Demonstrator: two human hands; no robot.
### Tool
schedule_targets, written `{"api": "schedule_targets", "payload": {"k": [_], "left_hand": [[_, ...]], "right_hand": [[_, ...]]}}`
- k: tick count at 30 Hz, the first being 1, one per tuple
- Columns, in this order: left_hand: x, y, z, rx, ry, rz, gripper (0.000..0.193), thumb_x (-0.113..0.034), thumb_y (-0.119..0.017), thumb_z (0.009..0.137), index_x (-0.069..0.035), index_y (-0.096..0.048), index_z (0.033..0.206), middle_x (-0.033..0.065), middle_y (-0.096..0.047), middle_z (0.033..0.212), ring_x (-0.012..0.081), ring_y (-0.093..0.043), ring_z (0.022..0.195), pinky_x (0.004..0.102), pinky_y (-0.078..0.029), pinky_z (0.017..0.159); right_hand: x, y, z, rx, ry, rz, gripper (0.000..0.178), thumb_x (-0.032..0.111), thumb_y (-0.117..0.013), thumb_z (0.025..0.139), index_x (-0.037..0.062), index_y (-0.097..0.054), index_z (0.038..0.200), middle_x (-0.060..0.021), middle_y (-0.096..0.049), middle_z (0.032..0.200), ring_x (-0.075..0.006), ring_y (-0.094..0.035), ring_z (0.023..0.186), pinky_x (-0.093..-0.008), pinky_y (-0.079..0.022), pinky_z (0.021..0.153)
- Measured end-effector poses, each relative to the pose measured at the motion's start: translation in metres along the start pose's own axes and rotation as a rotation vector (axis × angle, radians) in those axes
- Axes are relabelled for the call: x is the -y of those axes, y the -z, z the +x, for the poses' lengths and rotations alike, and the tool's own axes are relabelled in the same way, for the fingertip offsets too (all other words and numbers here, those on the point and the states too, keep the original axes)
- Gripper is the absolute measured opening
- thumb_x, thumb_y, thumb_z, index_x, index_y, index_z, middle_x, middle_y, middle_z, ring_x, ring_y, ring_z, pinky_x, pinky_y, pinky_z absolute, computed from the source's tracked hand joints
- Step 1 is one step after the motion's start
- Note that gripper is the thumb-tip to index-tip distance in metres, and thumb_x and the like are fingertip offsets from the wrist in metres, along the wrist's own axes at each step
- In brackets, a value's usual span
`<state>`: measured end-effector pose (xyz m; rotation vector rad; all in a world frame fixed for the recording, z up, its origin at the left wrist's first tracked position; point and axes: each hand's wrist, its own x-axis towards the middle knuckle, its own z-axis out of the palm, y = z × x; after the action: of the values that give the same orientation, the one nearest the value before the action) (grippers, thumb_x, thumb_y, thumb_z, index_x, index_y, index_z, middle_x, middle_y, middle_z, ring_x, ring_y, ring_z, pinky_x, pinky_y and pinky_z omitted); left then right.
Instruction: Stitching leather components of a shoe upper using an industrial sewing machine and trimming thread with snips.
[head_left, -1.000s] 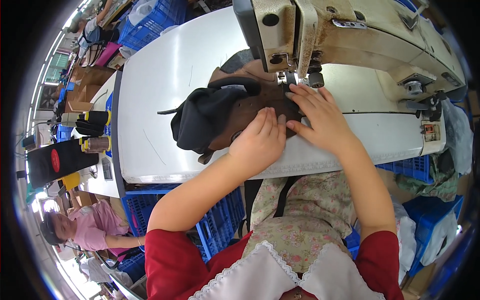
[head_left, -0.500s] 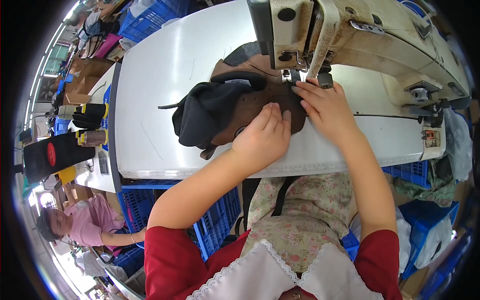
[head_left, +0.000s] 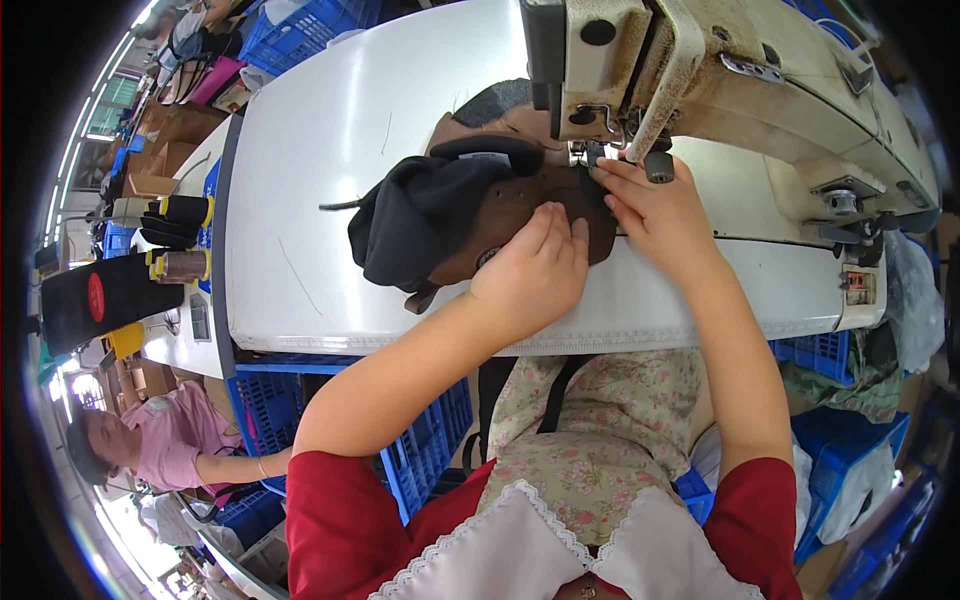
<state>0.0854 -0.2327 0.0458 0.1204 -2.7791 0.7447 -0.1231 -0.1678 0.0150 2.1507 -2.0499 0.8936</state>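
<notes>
A brown leather shoe upper with a black fabric lining lies on the white sewing machine bed, its right part under the presser foot. My left hand is closed on the leather at the near side, fingertips bunched together. Close to the needle, my right hand grips the right edge of the upper between thumb and fingers. The fingertips hide part of that edge. A round black padded part of the upper curls up left of the foot.
The sewing machine's arm spans the upper right. Thread cones stand beyond the table's left edge. Blue crates sit below the table. A co-worker in a pink top is at lower left. Loose threads lie on the table.
The view has shifted slightly. Both hands stay on the shoe upper in nearly the same places, with little visible movement of the upper under the foot.
</notes>
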Motion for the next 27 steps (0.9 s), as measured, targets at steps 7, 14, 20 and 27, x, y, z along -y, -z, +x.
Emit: {"api": "schedule_targets", "payload": {"k": [7,14,20,27], "left_hand": [[0.002,-0.006,0.006,-0.030,0.021,-0.014,0.038,-0.019,-0.055,0.078,0.003,-0.067,0.107,0.0200,-0.071,0.104,0.0285,-0.066,0.102,0.0369,-0.045,0.103],[0.002,-0.010,0.009,-0.040,0.024,-0.005,0.038,-0.018,-0.056,0.076,0.003,-0.068,0.106,0.0196,-0.071,0.102,0.0279,-0.067,0.101,0.0365,-0.046,0.102],[0.004,-0.011,0.009,-0.043,0.032,-0.015,0.038,-0.018,-0.056,0.076,0.003,-0.068,0.106,0.0196,-0.071,0.103,0.0276,-0.067,0.101,0.0369,-0.045,0.103],[0.008,-0.013,0.011,-0.027,0.023,-0.010,0.039,-0.018,-0.057,0.076,0.003,-0.067,0.107,0.0195,-0.071,0.105,0.0273,-0.066,0.104,0.0369,-0.045,0.104]], "right_hand": [[-0.008,-0.001,0.009,-0.051,0.067,-0.051,0.025,0.014,-0.069,0.084,0.0113,-0.071,0.109,-0.0005,-0.069,0.110,-0.0232,-0.060,0.107,-0.0446,-0.039,0.104],[-0.013,-0.003,0.011,-0.037,0.063,-0.040,0.025,0.019,-0.071,0.084,0.0111,-0.072,0.108,-0.0009,-0.069,0.114,-0.0234,-0.060,0.107,-0.0464,-0.040,0.103],[-0.010,-0.001,0.012,-0.023,0.024,-0.045,0.026,0.023,-0.072,0.084,0.0115,-0.072,0.107,-0.0015,-0.069,0.115,-0.0239,-0.061,0.106,-0.0472,-0.040,0.104],[-0.013,-0.004,0.014,-0.063,0.031,-0.044,0.026,0.022,-0.073,0.082,0.0111,-0.071,0.106,-0.0047,-0.068,0.105,-0.0260,-0.061,0.102,-0.0469,-0.042,0.099]]}}
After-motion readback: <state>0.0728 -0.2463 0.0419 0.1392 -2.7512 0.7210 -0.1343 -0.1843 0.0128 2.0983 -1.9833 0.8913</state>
